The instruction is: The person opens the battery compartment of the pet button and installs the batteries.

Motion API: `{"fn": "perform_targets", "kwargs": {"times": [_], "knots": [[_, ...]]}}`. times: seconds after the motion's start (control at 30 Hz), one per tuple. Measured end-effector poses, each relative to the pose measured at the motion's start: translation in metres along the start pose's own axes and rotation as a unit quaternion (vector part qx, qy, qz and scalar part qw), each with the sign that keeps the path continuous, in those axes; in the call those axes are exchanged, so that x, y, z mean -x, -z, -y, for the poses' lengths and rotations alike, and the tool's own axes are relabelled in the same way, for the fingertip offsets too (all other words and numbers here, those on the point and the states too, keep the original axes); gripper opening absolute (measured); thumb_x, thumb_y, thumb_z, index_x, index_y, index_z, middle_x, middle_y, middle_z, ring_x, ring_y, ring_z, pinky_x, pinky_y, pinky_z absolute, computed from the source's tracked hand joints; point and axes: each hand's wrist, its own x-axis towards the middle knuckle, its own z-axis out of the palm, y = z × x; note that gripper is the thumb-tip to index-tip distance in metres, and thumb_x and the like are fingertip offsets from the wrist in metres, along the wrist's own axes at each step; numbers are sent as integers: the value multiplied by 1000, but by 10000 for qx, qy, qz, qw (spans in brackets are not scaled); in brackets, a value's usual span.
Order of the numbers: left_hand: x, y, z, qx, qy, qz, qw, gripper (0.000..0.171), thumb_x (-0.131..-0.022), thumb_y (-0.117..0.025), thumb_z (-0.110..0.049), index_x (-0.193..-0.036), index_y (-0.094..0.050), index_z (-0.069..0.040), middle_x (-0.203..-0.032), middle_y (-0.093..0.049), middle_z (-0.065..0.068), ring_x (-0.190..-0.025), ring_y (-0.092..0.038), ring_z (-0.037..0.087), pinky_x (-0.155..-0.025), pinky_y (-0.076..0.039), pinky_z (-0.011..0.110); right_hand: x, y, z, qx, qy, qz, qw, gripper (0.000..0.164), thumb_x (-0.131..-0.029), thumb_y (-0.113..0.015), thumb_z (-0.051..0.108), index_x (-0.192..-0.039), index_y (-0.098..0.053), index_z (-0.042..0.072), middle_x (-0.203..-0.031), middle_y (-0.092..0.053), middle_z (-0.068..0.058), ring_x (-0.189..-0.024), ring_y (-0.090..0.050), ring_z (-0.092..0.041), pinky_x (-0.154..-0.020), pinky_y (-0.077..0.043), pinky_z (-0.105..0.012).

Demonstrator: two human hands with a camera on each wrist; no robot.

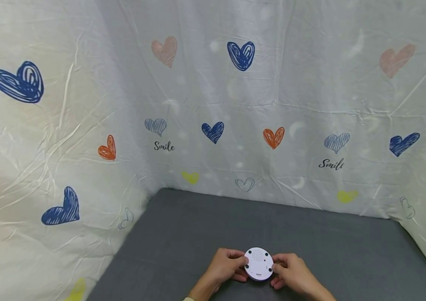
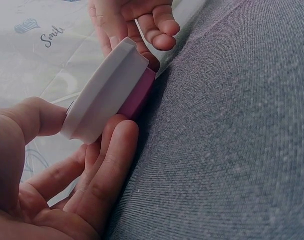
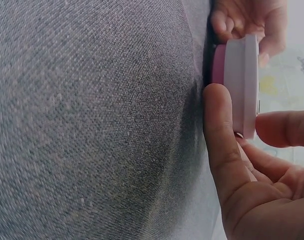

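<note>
A small round white device lies between my two hands over the grey surface. Its upward face carries several small black feet and a patch of tiny holes, like a speaker grille. From the side, the left wrist view shows a thick white body and a pink part facing the grey cloth. My left hand pinches its left edge, thumb on the upward face and fingers at the side and below. On the opposite edge my right hand pinches it the same way, thumb against the white face.
Dark grey cloth covers the tabletop. Pale sheets printed with hearts and the word Smile hang behind it and along the left and right sides, down to the table's edges.
</note>
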Motion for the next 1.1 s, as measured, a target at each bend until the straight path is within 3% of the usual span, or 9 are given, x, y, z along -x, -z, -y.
{"fn": "perform_targets", "kwargs": {"times": [0.37,0.57,0.77,0.97,1.1], "knots": [[-2,0,-1,-13,-69,0,10000,30,-96,-76,-6,-121,-75,9,-92,-81,14,-68,-77,20,-61,-71,34,0,2,2,-10,13,-3,10000,35,-101,-59,-2,-129,-61,-23,-92,-78,-13,-71,-79,-25,-63,-71,-40],[-1,1,0,-39,-103,42,9999,32,-95,-75,-5,-123,-74,11,-94,-81,14,-69,-78,20,-62,-71,35,3,0,7,79,-15,-117,9999,29,-99,-62,-2,-123,-67,-18,-87,-77,-9,-70,-78,-21,-63,-71,-37],[0,2,0,24,-221,89,9997,34,-95,-74,-3,-126,-73,10,-94,-80,12,-69,-78,20,-63,-71,37,5,1,10,205,244,-289,9991,29,-95,-67,-2,-121,-69,-16,-85,-78,-10,-69,-77,-21,-61,-70,-34],[0,1,-9,-218,-859,29,9961,28,-91,-77,-1,-118,-77,6,-90,-77,6,-70,-75,18,-65,-72,40,6,5,16,285,570,-518,9966,34,-93,-70,-3,-125,-68,-16,-88,-78,-12,-72,-76,-23,-62,-70,-33],[-1,1,-21,-816,-1529,-67,9848,22,-90,-79,-1,-112,-79,2,-90,-73,7,-68,-72,12,-63,-70,32,6,9,24,486,766,-669,9936,30,-93,-75,-2,-121,-70,-11,-94,-79,-12,-75,-77,-20,-63,-69,-30]]}}
